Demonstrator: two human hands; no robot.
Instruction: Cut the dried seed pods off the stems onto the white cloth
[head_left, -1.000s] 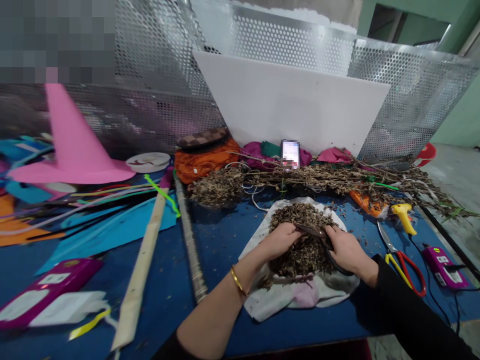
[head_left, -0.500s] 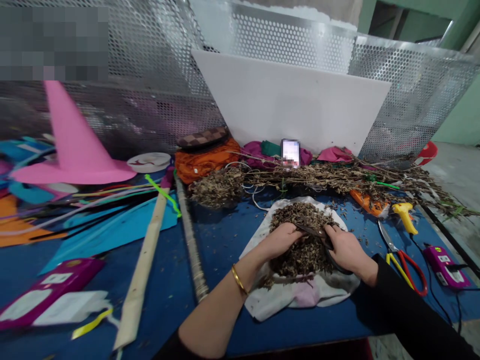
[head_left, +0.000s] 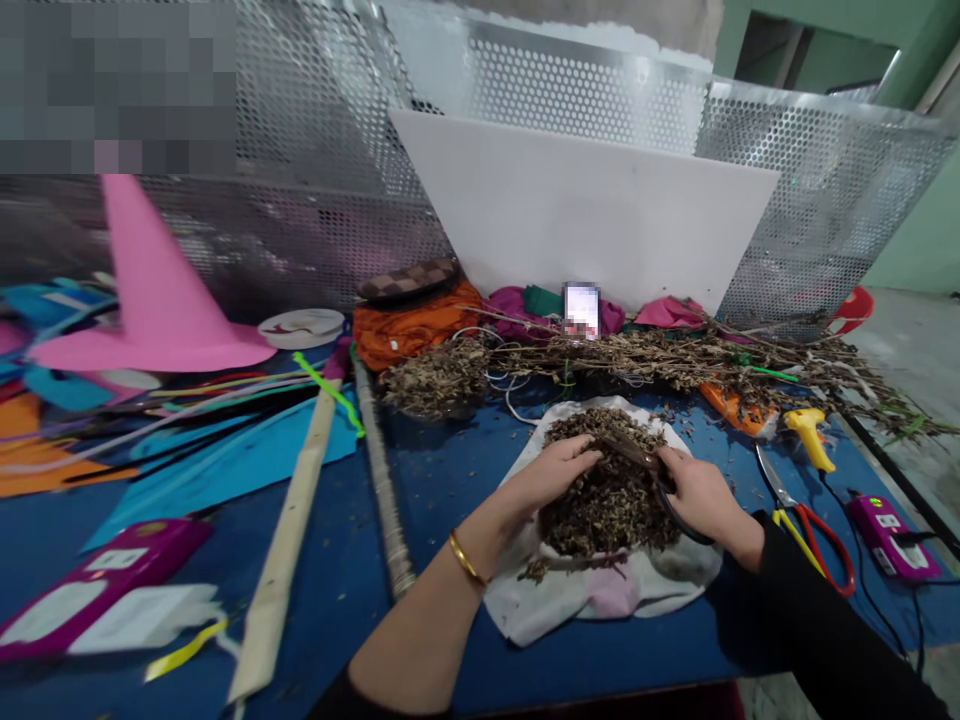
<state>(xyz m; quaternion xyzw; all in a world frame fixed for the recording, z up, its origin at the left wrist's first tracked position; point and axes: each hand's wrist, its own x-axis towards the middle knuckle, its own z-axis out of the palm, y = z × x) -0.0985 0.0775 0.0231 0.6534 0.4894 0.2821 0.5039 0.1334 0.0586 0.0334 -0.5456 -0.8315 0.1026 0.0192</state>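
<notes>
A heap of dried brown plant bits [head_left: 607, 500] lies on a white cloth [head_left: 592, 595] on the blue table [head_left: 442, 470]. My left hand [head_left: 551, 470], with a gold bangle on the wrist, rests on the heap's left side, fingers curled into the dried bits. My right hand [head_left: 694, 492] grips black scissors [head_left: 645, 470], their blades pointing left over the heap toward my left fingers.
Long dried branches [head_left: 675, 355] lie behind the cloth, with a phone [head_left: 580, 308] and coloured fabrics. To the right are red-and-yellow scissors [head_left: 802, 515], a yellow glue gun [head_left: 808, 432] and a purple device [head_left: 892, 535]. A pink cone hat [head_left: 150, 290], wooden sticks and coloured paper fill the left.
Both hands have shifted slightly up over the heap, and my left fingers have moved closer to the scissor blades. The view has drifted a little.
</notes>
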